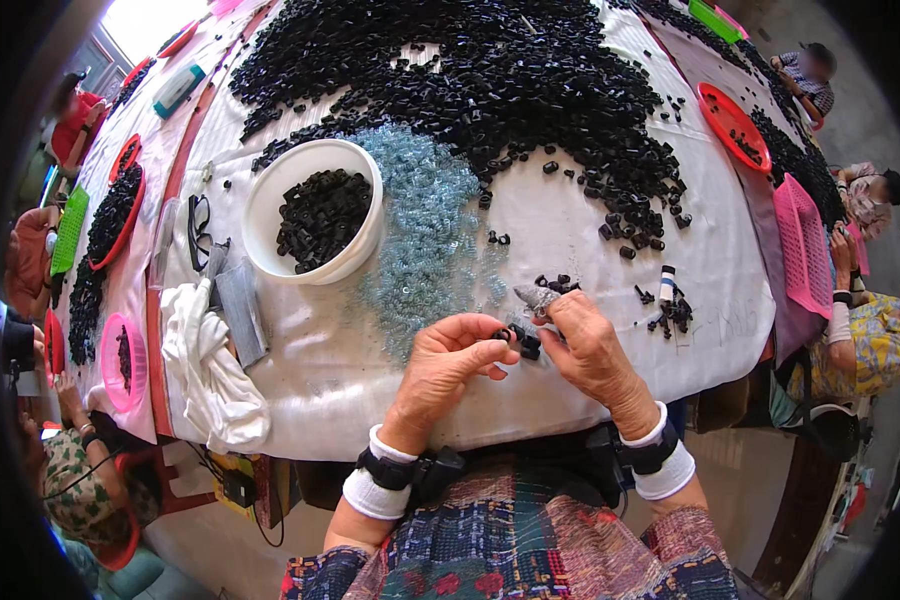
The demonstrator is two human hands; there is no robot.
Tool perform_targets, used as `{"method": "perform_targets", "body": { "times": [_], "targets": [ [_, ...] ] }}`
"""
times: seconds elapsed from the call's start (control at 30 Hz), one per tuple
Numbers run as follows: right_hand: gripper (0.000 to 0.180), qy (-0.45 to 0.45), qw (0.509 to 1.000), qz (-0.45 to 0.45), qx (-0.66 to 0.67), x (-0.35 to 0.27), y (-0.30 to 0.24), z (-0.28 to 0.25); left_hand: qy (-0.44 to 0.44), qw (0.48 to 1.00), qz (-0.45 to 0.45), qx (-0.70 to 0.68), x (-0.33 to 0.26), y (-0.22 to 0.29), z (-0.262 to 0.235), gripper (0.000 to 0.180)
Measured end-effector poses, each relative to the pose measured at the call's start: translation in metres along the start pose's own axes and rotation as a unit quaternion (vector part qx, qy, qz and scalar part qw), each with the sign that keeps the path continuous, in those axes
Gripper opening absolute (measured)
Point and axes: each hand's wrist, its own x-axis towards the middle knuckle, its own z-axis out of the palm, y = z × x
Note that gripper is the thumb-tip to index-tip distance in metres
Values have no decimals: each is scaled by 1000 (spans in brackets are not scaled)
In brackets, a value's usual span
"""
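My left hand (448, 358) pinches a small black plastic piece (503, 334) between thumb and fingertips, just over the table's near edge. Close beside it, my right hand (592, 350) has its thumb apart from a forefinger whose tip wears a grey pointed covering (538, 298). Its other fingers are partly hidden. More black pieces (529, 346) lie between the two hands, and a small cluster (558, 283) lies just beyond the right one. Left of centre, a white tub (253, 232) holds many black pieces. Clear bluish rings (420, 220) are heaped beside it.
A huge heap of black pieces (450, 90) covers the far table. At left lie eyeglasses (199, 232), a white cloth (210, 365) and a grey strip of cloth (240, 310). A small white bottle (666, 283) stands at right. Other people sit at side tables with baskets.
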Motion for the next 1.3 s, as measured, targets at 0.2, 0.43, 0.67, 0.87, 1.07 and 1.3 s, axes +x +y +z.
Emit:
{"method": "perform_targets", "body": {
  "times": [0.2,0.43,0.67,0.87,1.07,1.3],
  "targets": [
    [25,-31,997,-16,-70,4,6,12,-20,1000,7,-20,1,-2,-3,22],
    [27,12,989,-17,-147,2,9,13,1,1000,0,14,1,-2,1,23],
    [29,87,987,79,107,4,-23,0,3,999,15,48,2,-5,2,20],
    [22,17,997,-1,70,10,-33,-8,15,996,35,87,1,-6,8,19],
    [21,-45,997,-53,-22,11,-35,-11,26,992,51,115,2,-13,8,18],
    [20,-27,996,32,80,6,-39,-10,36,993,45,106,0,-10,11,20]
  ]
}}
